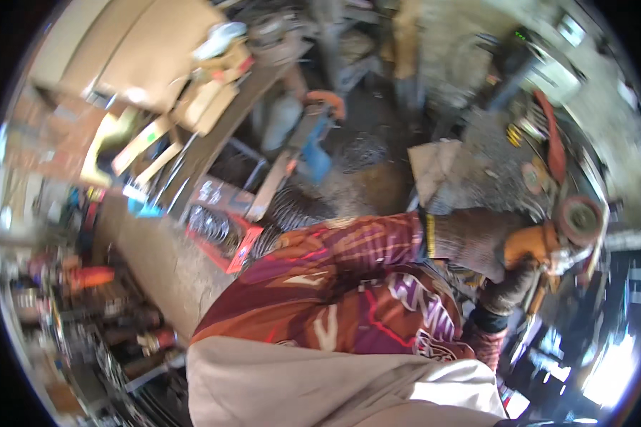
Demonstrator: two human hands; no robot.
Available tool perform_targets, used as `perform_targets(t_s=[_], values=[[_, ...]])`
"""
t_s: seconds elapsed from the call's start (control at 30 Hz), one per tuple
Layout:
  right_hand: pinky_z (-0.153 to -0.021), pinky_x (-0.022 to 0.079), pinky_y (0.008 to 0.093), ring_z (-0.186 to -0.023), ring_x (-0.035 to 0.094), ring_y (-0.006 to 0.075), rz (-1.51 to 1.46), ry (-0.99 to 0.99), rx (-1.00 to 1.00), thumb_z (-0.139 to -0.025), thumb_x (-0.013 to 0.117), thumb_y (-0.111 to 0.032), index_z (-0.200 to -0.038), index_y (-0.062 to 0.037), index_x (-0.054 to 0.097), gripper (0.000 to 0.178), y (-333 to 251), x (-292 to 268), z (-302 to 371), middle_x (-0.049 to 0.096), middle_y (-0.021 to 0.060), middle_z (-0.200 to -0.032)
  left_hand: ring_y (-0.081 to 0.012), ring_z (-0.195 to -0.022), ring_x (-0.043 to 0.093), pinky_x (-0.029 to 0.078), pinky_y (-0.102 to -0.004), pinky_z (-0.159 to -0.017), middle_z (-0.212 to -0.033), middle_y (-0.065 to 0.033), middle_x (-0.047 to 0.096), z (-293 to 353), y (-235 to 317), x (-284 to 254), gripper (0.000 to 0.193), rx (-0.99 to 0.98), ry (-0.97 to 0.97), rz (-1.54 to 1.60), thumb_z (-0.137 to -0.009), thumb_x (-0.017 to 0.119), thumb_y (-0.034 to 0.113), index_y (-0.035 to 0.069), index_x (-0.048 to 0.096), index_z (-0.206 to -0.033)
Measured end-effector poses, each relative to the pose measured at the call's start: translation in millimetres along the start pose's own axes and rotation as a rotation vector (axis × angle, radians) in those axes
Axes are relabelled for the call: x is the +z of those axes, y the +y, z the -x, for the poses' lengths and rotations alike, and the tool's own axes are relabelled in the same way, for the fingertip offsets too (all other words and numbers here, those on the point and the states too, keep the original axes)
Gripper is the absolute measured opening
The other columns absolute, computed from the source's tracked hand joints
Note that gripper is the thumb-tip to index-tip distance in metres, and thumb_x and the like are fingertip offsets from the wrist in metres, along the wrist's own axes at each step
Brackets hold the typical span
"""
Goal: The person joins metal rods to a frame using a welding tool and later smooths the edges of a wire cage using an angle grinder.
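My left hand [481,238], in a dark knit glove with a yellow-and-black cuff, reaches across to the right. Orange shows at its finger end, where it closes on a round-headed tool [580,222] with a reddish rim and grey middle; blur keeps its exact kind from showing. Silvery metal lies just below the round head. Also gloved in dark knit, my right hand [511,290] comes up from below and is closed at the near side of the same tool. Its fingers are partly hidden and smeared.
A red curved bar [550,135] and a pale machine [552,75] stand beyond my hands. A cardboard piece [434,169] lies on the floor. To the left are a bench [224,132] with cartons, wire coils [299,208], and a red box [238,245]. Clutter lines the far left.
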State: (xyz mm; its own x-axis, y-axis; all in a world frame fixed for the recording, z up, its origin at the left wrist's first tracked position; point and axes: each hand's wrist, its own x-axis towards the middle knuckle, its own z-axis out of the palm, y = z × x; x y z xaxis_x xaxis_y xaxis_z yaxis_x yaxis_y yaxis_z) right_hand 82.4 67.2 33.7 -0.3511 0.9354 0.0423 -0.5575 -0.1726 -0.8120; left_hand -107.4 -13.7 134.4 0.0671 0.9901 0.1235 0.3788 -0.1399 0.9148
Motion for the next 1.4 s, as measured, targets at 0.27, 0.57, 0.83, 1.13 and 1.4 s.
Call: perform_targets(t_s=[0.27, 0.57, 0.83, 1.13, 1.4], values=[[-0.09, 0.053, 0.0388, -0.105, 0.063, 0.0222, 0.149, 0.22, -0.295, -0.092, 0.068, -0.031, -0.135, -0.0024, 0.047, 0.056, -30, -5, 2, 0.06, 0.0095, -0.119, -0.0333, -0.108, 0.065, 0.051, -0.0418, -0.092, -0.116, -0.0191, 0.065, -40, -29, 48, 0.082, -0.208, -0.413, 0.027, -0.066, 0.082, 0.042, 0.003, 0.05, -0.131], [-0.083, 0.055, 0.0349, -0.1, 0.063, 0.0193, 0.431, 0.601, -0.446, -0.095, 0.065, -0.04, -0.132, -0.0014, 0.047, 0.057, -56, -34, 52, 0.061, 0.0102, -0.113, -0.03, -0.104, 0.066, 0.053, -0.0394, -0.088, -0.112, -0.0174, 0.065, -58, -49, 151, 0.07, 0.045, -0.555, 0.049, -0.069, 0.08, 0.036, 0.004, 0.054, -0.126], [-0.087, 0.057, 0.0402, -0.104, 0.063, 0.0253, -0.022, 0.433, -0.394, -0.09, 0.065, -0.055, -0.135, -0.0025, 0.045, 0.072, -91, -89, 105, 0.058, 0.0137, -0.121, -0.0291, -0.101, 0.066, 0.053, -0.0389, -0.087, -0.109, -0.0164, 0.065, -47, -43, 209, 0.07, 0.153, -0.722, 0.197, -0.07, 0.082, 0.032, 0.002, 0.053, -0.126], [-0.082, 0.055, 0.0338, -0.096, 0.063, 0.0198, 0.275, 0.604, -0.482, -0.092, 0.066, -0.044, -0.13, 0.0019, 0.052, 0.061, -114, -173, 117, 0.062, 0.0105, -0.114, -0.0308, -0.103, 0.065, 0.052, -0.0412, -0.086, -0.113, -0.0181, 0.065, -56, -6, 244, 0.073, 0.198, -0.731, -0.005, -0.07, 0.081, 0.032, 0.003, 0.051, -0.13], [-0.064, 0.047, 0.0228, -0.08, 0.059, 0.0057, 0.274, 0.611, -0.522, -0.09, 0.069, -0.037, -0.122, -0.003, 0.062, 0.047, -127, -173, 103, 0.067, 0.0033, -0.096, -0.0332, -0.104, 0.065, 0.051, -0.0422, -0.087, -0.113, -0.0196, 0.065, -60, -3, 264, 0.07, 0.103, -0.687, -0.12, -0.069, 0.079, 0.034, 0.002, 0.054, -0.126]])
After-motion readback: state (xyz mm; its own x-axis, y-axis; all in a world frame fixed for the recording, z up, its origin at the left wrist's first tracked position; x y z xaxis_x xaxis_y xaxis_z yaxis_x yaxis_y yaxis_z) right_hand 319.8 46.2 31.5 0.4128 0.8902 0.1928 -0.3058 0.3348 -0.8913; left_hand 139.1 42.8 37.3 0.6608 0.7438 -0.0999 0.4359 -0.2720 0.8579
